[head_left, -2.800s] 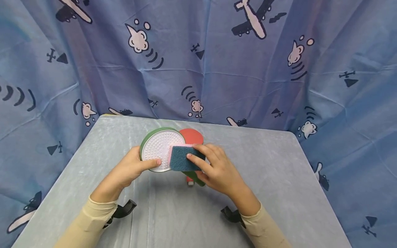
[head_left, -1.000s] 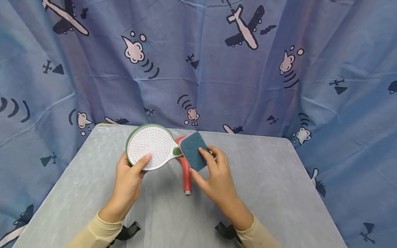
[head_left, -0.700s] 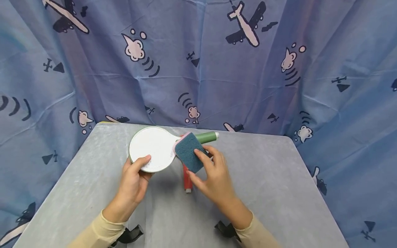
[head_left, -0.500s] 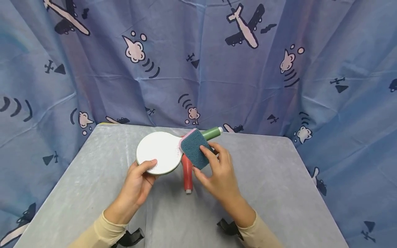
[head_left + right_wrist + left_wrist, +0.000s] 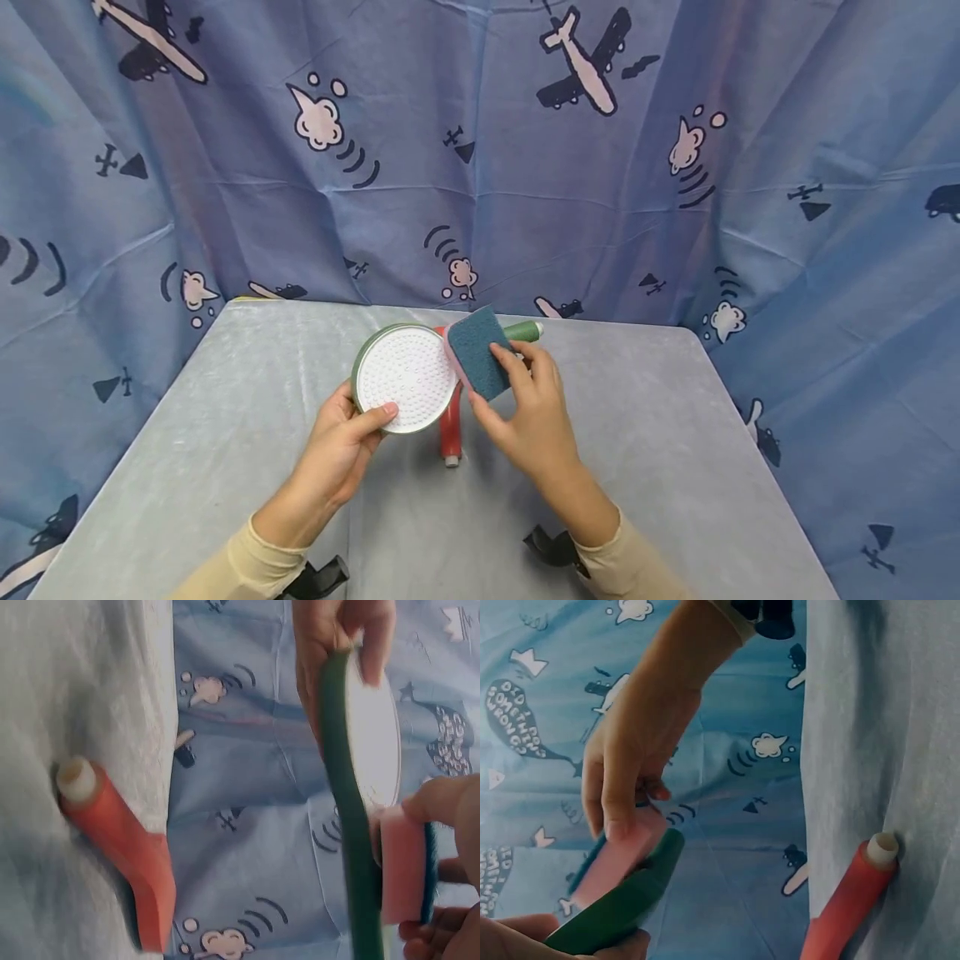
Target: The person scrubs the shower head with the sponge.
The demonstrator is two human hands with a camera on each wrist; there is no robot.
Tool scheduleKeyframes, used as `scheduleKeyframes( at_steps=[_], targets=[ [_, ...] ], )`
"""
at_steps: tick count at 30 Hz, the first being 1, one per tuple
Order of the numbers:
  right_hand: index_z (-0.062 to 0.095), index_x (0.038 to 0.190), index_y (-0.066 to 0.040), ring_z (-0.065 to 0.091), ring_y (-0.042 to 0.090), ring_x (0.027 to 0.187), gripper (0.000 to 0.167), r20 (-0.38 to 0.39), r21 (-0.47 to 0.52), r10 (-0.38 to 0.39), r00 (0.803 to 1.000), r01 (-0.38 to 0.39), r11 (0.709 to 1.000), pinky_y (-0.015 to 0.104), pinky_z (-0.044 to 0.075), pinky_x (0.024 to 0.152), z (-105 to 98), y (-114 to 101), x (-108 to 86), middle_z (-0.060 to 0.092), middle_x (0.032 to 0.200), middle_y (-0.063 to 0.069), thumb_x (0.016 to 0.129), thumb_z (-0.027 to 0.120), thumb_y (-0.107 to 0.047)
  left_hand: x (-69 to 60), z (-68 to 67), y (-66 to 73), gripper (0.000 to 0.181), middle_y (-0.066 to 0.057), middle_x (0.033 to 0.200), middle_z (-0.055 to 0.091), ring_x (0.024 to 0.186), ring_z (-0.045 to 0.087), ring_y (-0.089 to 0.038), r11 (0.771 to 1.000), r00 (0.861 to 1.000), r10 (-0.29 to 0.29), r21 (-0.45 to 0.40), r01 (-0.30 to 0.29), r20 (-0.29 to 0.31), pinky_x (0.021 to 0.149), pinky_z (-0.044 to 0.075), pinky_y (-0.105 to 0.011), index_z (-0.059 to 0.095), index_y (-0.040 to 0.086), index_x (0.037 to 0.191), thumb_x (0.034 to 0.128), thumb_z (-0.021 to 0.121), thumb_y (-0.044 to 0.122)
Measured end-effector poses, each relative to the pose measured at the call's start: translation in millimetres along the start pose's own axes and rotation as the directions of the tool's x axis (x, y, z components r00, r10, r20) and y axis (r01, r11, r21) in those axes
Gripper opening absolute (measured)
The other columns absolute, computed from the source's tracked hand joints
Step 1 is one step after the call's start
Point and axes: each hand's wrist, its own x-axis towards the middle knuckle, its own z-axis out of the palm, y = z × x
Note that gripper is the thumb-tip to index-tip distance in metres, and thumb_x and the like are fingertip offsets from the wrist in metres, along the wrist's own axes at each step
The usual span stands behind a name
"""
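Note:
My left hand holds a green shower head by the rim of its round head, thumb on the white nozzle face. The green handle points to the upper right, partly hidden behind the sponge. My right hand pinches a sponge, dark teal on one side and pink on the other. In the right wrist view the sponge's pink side lies against the shower head's neck, below the white face. Behind them a red shower head lies on the table, its head mostly covered.
A grey cloth covers the table. Beyond its back edge hangs a blue curtain printed with planes and clouds. Dark wrist mounts stick out from both sleeves.
The sponge has gone from the nozzle face to the neck beside the handle. The green shower head has turned, its handle now to the upper right, and lately shifted right.

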Motion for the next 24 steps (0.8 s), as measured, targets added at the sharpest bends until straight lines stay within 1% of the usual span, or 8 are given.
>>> scheduleKeyframes(
  at_steps=[3, 5, 10, 14, 17, 19, 22, 24],
  targets=[
    [0.062, 0.137, -0.008, 0.054, 0.036, 0.112, 0.064, 0.008, 0.034, -0.037, 0.999, 0.036, 0.999, 0.045, 0.049, 0.089, 2.3, -2.0, -1.7, 0.052, 0.137, 0.02, 0.08, 0.086, -0.028, 0.5, -0.8, 1.1, 0.06, -0.011, 0.141, 0.047, 0.117, 0.062, -0.015, 1.0, 1.0, 0.019, -0.007, -0.019, 0.004, 0.096, 0.055, -0.027, 0.031, 0.0, 0.15, 0.0946, 0.05, -0.014],
    [0.062, 0.137, -0.008, 0.054, 0.036, 0.113, 0.064, -0.01, 0.022, -0.03, 1.0, 0.03, 0.999, 0.044, 0.049, 0.089, 0.6, 4.0, 0.9, 0.053, 0.138, 0.02, 0.081, 0.085, -0.028, 0.8, -1.5, 2.8, 0.056, -0.008, 0.135, 0.052, 0.112, 0.063, -0.014, 0.999, 0.999, 0.034, -0.012, -0.034, -0.003, 0.094, 0.056, -0.026, 0.034, 0.001, 0.146, 0.0948, 0.05, -0.013],
    [0.062, 0.137, -0.004, 0.052, 0.038, 0.117, 0.063, -0.12, -0.06, 0.079, 0.99, -0.087, 0.994, 0.049, 0.046, 0.095, -10.9, 27.9, 9.7, 0.052, 0.138, 0.022, 0.081, 0.086, -0.023, 0.6, -4.4, 8.8, 0.052, -0.002, 0.125, 0.06, 0.105, 0.066, -0.012, 0.997, 0.998, 0.066, -0.028, -0.066, -0.025, 0.091, 0.057, -0.026, 0.04, 0.004, 0.142, 0.0941, 0.05, -0.014],
    [0.061, 0.138, -0.003, 0.049, 0.039, 0.123, 0.065, -0.172, -0.059, 0.13, 0.976, -0.142, 0.988, 0.05, 0.046, 0.099, -16.3, 33.8, 10.6, 0.05, 0.139, 0.024, 0.081, 0.087, -0.021, -0.6, -6.5, 13.3, 0.053, -0.001, 0.123, 0.061, 0.103, 0.067, -0.012, 0.997, 0.997, 0.079, -0.023, -0.079, -0.014, 0.09, 0.058, -0.027, 0.04, 0.005, 0.143, 0.0943, 0.05, -0.014],
    [0.062, 0.138, -0.004, 0.051, 0.039, 0.118, 0.065, -0.183, -0.017, 0.062, 0.981, -0.067, 0.998, 0.048, 0.046, 0.095, -10.7, 25.3, 8.5, 0.051, 0.139, 0.024, 0.081, 0.087, -0.023, -1.7, -7.6, 15.9, 0.053, -0.002, 0.124, 0.061, 0.103, 0.067, -0.013, 0.996, 0.996, 0.086, -0.018, -0.086, -0.008, 0.089, 0.058, -0.027, 0.039, 0.004, 0.143, 0.0947, 0.051, -0.013],
    [0.062, 0.138, -0.004, 0.052, 0.039, 0.114, 0.066, -0.16, 0.003, -0.034, 0.986, 0.035, 0.999, 0.046, 0.047, 0.089, -4.2, 16.3, 5.9, 0.052, 0.138, 0.024, 0.081, 0.086, -0.026, -1.8, -7.7, 17.0, 0.052, -0.003, 0.125, 0.06, 0.103, 0.068, -0.013, 0.996, 0.996, 0.086, -0.023, -0.086, -0.004, 0.088, 0.058, -0.026, 0.039, 0.003, 0.144, 0.0952, 0.051, -0.013],
    [0.061, 0.138, -0.005, 0.053, 0.038, 0.11, 0.066, -0.108, 0.022, -0.166, 0.98, 0.17, 0.985, 0.045, 0.049, 0.082, 2.7, 6.9, 2.4, 0.053, 0.137, 0.025, 0.082, 0.085, -0.029, -1.7, -6.9, 17.7, 0.052, -0.004, 0.126, 0.06, 0.103, 0.068, -0.014, 0.996, 0.997, 0.076, -0.038, -0.076, -0.002, 0.088, 0.058, -0.027, 0.038, 0.003, 0.144, 0.0959, 0.05, -0.012],
    [0.061, 0.139, -0.005, 0.054, 0.038, 0.111, 0.066, -0.105, 0.021, -0.185, 0.977, 0.188, 0.982, 0.044, 0.049, 0.081, 2.2, 7.8, 2.1, 0.053, 0.138, 0.025, 0.081, 0.084, -0.029, -1.8, -5.9, 17.8, 0.052, -0.003, 0.125, 0.06, 0.102, 0.068, -0.013, 0.997, 0.998, 0.067, -0.049, -0.067, -0.004, 0.088, 0.058, -0.026, 0.037, 0.003, 0.144, 0.0959, 0.049, -0.012]
  ],
)
